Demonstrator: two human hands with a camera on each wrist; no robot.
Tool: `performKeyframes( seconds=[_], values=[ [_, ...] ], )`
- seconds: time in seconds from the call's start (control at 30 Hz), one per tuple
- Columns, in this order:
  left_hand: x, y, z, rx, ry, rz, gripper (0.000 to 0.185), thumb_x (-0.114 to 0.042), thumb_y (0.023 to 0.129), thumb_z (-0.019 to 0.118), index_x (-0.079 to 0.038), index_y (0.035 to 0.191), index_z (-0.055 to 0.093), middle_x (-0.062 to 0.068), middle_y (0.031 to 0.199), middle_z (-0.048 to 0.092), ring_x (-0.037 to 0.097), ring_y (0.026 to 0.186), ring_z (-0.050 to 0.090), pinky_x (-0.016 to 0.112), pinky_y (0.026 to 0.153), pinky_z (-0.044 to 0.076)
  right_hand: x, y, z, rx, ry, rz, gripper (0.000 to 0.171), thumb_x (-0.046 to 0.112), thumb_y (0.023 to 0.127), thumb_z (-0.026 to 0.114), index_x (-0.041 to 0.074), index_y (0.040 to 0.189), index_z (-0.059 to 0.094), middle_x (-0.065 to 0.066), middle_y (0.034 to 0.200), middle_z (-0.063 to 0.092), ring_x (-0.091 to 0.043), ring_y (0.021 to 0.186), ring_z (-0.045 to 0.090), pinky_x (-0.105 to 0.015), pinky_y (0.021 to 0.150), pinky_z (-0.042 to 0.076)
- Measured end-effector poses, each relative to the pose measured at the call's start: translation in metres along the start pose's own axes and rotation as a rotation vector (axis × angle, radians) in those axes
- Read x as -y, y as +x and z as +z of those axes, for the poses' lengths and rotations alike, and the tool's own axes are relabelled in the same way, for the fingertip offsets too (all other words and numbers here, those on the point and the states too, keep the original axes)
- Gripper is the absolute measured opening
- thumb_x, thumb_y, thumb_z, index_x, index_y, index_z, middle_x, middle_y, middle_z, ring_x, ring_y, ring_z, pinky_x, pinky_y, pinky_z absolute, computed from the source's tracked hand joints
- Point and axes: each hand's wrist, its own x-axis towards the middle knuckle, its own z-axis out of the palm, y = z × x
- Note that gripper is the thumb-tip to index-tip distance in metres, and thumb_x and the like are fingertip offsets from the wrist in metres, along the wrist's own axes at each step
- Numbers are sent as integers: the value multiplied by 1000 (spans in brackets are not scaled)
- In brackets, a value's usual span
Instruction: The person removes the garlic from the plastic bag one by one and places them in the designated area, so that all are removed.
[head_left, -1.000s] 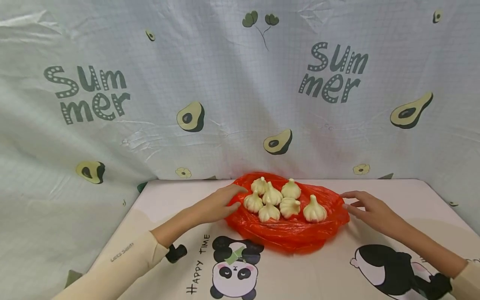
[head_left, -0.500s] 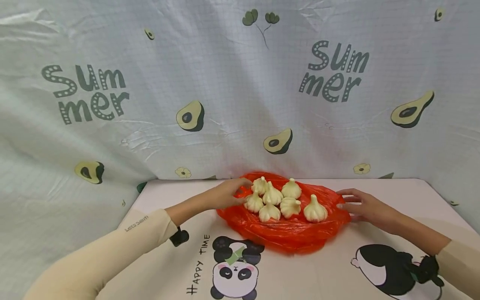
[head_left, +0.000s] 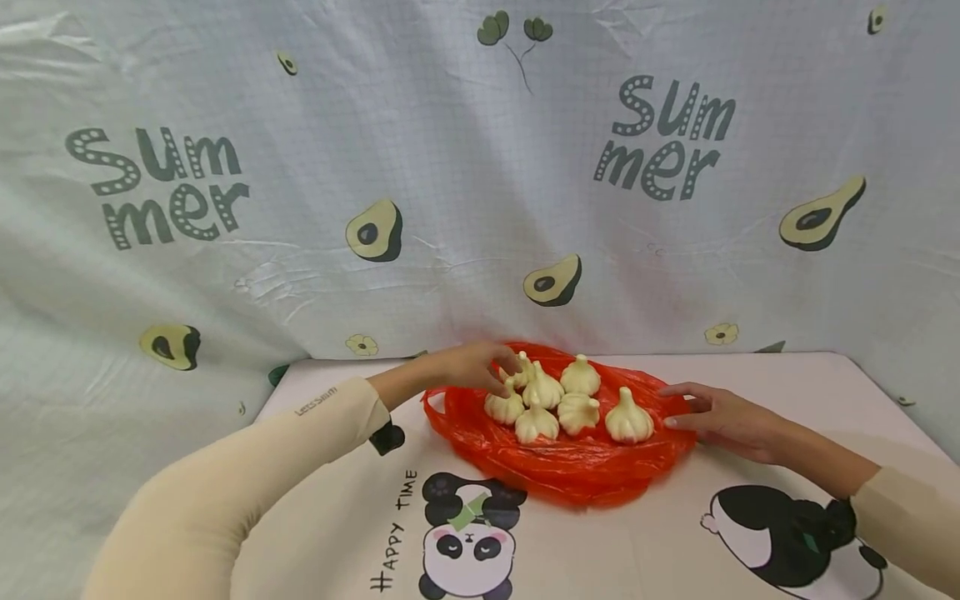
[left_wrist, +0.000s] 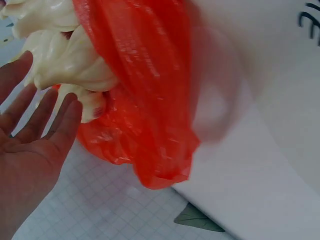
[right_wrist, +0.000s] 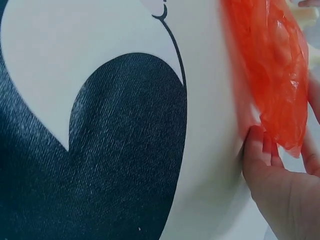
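From the head view, we are looking at garlic bulbs (head_left: 558, 400) piled on an orange plastic bag (head_left: 570, 467) at the back middle of the panda-print table (head_left: 600, 542). Our left hand (head_left: 468, 367) is reaching over the bag's left edge; our right hand (head_left: 720, 417) is touching its right edge.

At the left wrist, fingers (left_wrist: 50, 120) are lying straight, spread, holding nothing.

At the right wrist, fingertips (right_wrist: 260, 145) are pressing the bag's edge (right_wrist: 280, 90).

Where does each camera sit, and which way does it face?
Head: worn high, facing forward and down at the crumpled orange plastic bag of pale garlic bulbs; both sleeved arms show.
Left wrist: beside the left hand, facing bulbs and bag.
Right wrist: low over the table, right hand at the bag's edge.
All share the bag.
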Motion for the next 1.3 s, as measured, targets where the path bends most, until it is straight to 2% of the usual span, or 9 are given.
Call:
performKeyframes(
  seconds=[0.27,0.6,0.87,1.1,1.3],
  values=[
    [-1,16,6,22,110,-11,37,-12,89,79,-7,124,69,7,120,68,26,114,60,31,90,56,-1,-1,0,12,-7,-11,67,24,98,68,1,152,36,-29,157,22,-39,132,40,-41,99,53],
    [0,20,11,36,120,-51,42,-11,85,83,-8,124,68,6,119,66,24,108,58,29,88,57,-9,-1,-1,6,21,-39,65,21,98,67,1,152,37,-29,159,21,-38,133,40,-40,99,54],
    [0,23,15,79,176,-147,38,-19,81,87,-15,115,71,3,110,60,19,95,54,25,78,52,-11,-1,0,8,34,-43,62,20,98,67,1,151,39,-28,158,23,-35,131,42,-39,98,54],
    [2,24,18,88,174,-144,39,-20,80,88,-17,114,70,2,107,59,18,95,54,26,79,51,-10,-2,-2,8,26,-46,62,20,98,67,3,151,39,-28,159,22,-38,134,39,-41,98,54],
    [3,24,20,74,194,-128,40,-21,80,89,-15,115,70,3,108,60,19,94,55,26,78,51,-6,1,-5,35,5,-31,63,22,99,67,1,151,39,-29,159,22,-36,132,42,-41,99,54]
  ],
)
